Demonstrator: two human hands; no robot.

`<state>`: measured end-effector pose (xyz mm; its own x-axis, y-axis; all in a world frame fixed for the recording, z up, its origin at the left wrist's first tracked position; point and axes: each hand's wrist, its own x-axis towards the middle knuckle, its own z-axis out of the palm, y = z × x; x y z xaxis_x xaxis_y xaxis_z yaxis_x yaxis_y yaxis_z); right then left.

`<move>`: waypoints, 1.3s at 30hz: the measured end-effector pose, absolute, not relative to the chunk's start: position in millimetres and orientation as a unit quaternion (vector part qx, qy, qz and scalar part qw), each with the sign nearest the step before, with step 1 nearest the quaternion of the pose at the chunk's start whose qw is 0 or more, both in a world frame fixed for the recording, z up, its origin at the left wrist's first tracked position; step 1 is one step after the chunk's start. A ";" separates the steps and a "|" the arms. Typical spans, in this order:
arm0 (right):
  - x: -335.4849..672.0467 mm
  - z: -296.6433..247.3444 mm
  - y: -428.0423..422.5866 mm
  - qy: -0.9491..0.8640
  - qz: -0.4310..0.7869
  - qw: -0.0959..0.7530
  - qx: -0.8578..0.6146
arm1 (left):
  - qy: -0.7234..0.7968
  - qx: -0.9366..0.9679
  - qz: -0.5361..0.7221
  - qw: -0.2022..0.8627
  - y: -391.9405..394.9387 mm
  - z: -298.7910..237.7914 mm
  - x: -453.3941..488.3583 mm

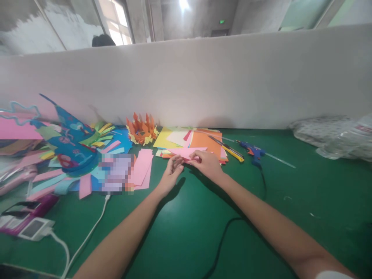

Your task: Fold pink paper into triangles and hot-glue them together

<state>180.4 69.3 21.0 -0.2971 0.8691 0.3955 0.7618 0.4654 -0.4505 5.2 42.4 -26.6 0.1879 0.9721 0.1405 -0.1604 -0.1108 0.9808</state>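
Observation:
Both my hands meet over a pink paper sheet [186, 152] that lies at the near edge of a stack of coloured paper [203, 140] on the green table [305, 201]. My right hand [207, 163] is closed, pinching the pink sheet's near edge between thumb and fingers. My left hand [171, 173] has its fingers together, their tips pressed on the same edge just to the left.
A yellow utility knife [232, 152] and a blue glue gun [253, 152] with a black cord lie right of the stack. Pink strips [142, 166], an orange paper crown [142, 131] and blue paper crafts [72, 143] lie left. A white partition [232, 77] stands behind; plastic bags [337, 135] far right.

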 end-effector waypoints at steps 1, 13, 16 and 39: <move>181.6 20.0 66.7 -0.806 0.092 0.303 -0.500 | 0.381 0.549 0.508 0.544 42.5 -26.6 5.0; 202.5 -2.3 79.4 -0.836 0.036 0.290 -0.465 | 0.392 0.582 0.473 0.532 42.3 -26.1 5.0; 200.7 -3.7 80.8 -0.834 0.029 0.311 -0.455 | 0.385 0.592 0.466 0.532 40.6 -24.9 5.5; 186.5 8.7 3.4 -0.714 0.316 0.431 -0.453 | 0.291 0.396 0.505 0.710 13.5 0.6 8.1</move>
<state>186.5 3.4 8.7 -0.2179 0.9191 0.3283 0.3754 0.3895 -0.8411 8.1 13.5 0.6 0.3211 0.9470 -0.0128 -0.4857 0.1763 0.8561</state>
